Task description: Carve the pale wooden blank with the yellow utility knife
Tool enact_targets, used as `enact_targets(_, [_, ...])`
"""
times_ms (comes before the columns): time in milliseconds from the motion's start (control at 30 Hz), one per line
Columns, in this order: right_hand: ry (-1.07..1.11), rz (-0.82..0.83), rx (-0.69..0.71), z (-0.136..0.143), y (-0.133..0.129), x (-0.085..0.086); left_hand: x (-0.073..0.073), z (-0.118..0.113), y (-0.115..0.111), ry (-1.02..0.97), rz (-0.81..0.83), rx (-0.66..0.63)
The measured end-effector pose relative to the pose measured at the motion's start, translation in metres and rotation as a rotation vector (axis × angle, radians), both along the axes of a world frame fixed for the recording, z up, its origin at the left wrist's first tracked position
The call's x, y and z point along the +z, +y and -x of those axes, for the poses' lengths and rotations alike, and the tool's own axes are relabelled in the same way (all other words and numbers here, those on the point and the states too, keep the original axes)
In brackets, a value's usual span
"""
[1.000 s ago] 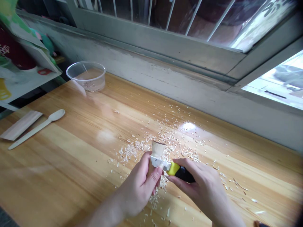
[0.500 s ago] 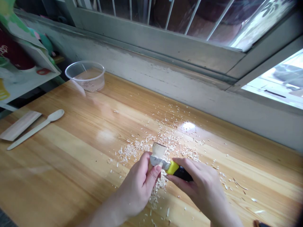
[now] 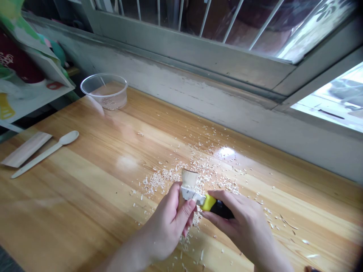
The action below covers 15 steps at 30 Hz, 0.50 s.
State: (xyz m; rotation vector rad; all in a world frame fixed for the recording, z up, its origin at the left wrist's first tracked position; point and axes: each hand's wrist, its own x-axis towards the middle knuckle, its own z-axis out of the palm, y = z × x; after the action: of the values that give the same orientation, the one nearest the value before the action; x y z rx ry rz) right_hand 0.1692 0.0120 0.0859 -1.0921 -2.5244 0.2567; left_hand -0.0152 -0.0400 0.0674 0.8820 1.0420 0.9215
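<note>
My left hand (image 3: 170, 223) is closed around a pale piece of wood (image 3: 189, 179) with a dark edge at its flared top; its lower part is hidden in the fingers. In my right hand (image 3: 241, 219) is a utility knife (image 3: 208, 203) with a yellow and black handle. The metal blade end lies across the wood just below the flared top. My left thumb presses near the blade. Beneath both hands, fine wood shavings (image 3: 161, 181) are scattered over the tabletop.
On the wooden table (image 3: 93, 196), a wooden spoon (image 3: 48, 153) lies beside a flat wood strip (image 3: 27, 150) at the left. A clear plastic bowl (image 3: 113, 100) with some shavings inside stands near the wall. A shelf (image 3: 36, 100) borders the table's left end, and a barred window rises behind.
The knife blade has shifted slightly on the wood, and the wood stands a little more upright. Both hands keep their hold. The whole view has moved slightly.
</note>
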Motion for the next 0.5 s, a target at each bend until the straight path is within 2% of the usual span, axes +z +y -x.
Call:
enact_targets(200, [-0.010, 0.012, -0.016, -0.0003, -0.0005, 0.0001, -0.0004, 0.0006, -0.0007, 0.053, 0.053, 0.013])
enact_targets(400, [-0.023, -0.070, -0.070, 0.0023, -0.0029, 0.0021, -0.0006, -0.0008, 0.0001, 0.149, -0.005, 0.091])
enact_targets(500, [-0.017, -0.036, -0.059, 0.0018, -0.0021, 0.0016, -0.0002, -0.0009, -0.0007, 0.168, -0.008, 0.079])
